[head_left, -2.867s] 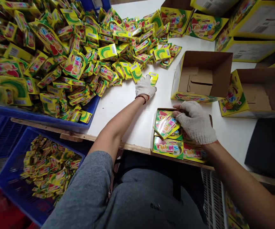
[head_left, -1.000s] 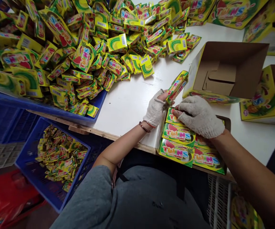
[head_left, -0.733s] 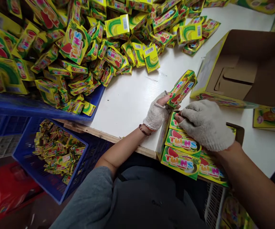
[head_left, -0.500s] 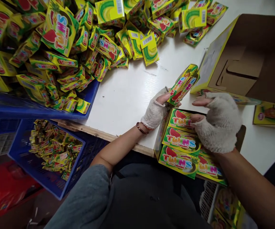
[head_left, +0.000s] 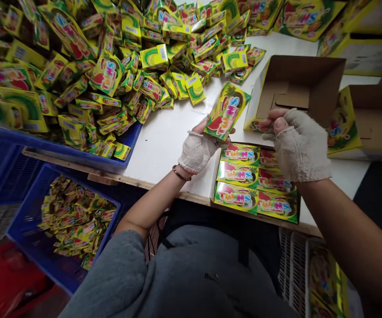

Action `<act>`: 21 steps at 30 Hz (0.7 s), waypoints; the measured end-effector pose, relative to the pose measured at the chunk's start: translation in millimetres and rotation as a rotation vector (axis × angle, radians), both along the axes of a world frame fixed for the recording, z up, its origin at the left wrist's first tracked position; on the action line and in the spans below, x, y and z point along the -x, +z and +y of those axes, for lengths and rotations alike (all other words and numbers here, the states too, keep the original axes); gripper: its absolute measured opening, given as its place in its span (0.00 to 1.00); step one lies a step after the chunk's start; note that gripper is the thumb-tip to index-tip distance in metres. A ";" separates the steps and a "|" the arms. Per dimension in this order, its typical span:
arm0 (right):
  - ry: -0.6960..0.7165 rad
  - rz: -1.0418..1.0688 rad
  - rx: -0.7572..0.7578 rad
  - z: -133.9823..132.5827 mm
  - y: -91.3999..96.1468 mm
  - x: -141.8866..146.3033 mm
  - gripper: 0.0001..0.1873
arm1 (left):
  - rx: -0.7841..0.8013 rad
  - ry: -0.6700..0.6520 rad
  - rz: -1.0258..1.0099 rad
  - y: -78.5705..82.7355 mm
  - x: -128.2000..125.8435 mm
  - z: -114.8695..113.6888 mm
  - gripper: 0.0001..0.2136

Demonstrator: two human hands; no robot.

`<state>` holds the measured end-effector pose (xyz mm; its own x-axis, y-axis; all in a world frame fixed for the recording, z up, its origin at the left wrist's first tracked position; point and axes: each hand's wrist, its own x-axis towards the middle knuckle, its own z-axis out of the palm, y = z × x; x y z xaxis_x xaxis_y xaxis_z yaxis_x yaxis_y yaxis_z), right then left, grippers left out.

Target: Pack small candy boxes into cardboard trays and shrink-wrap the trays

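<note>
My left hand [head_left: 196,148], in a fingerless knitted glove, grips a yellow-green Twins candy box [head_left: 226,112] with its broad printed face upward. My right hand [head_left: 300,143], gloved likewise, hovers before an open carton [head_left: 255,104], its fingers curled and thumb near the forefinger. Whether anything sits between those fingers is hidden. Below both hands, a shallow carton [head_left: 213,176] at the table edge holds several Twins boxes [head_left: 237,172] lying in two columns. My right hand covers part of its upper right side.
A large heap of candy boxes [head_left: 111,73] spreads from a blue tray [head_left: 134,143] across the white table [head_left: 167,132]. Another open carton [head_left: 350,128] stands at right, more cartons behind. A blue crate [head_left: 22,225] of small packs sits below left; white crates [head_left: 290,265] lie below right.
The view has shifted. My left hand has turned the candy box so its broad face shows. My right hand has lifted off the packed boxes toward the open carton.
</note>
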<state>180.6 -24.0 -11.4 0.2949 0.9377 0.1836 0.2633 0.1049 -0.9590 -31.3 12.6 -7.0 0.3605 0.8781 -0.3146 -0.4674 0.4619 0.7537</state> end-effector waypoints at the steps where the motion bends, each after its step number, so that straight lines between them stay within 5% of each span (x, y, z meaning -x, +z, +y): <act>1: 0.039 0.017 -0.030 -5.7 9.9 -1.3 0.21 | -0.040 -0.044 0.014 2.5 -1.7 -6.0 0.25; 5: 0.170 -0.368 -0.238 -30.1 58.3 -7.8 0.30 | -0.298 -0.258 0.117 6.1 -15.4 -30.0 0.22; 8: 0.379 -0.789 -0.209 -44.7 80.9 -22.4 0.21 | -0.526 -0.400 0.312 13.3 -16.0 -46.0 0.22; 10: 0.435 -0.889 -0.136 -56.0 82.0 -37.6 0.24 | -0.683 -0.401 0.502 16.7 -8.5 -54.0 0.24; 15: 0.327 -0.749 0.201 -96.5 46.0 -59.4 0.22 | -1.263 -0.306 0.811 -3.7 15.4 -60.5 0.34; 17: 0.253 -0.704 0.273 -111.4 24.6 -51.0 0.21 | -1.467 -0.401 0.873 -16.8 19.6 -62.2 0.36; 21: 0.101 -0.863 0.126 -128.9 -8.4 -24.6 0.20 | -1.702 -0.716 0.988 -26.3 20.9 -69.0 0.30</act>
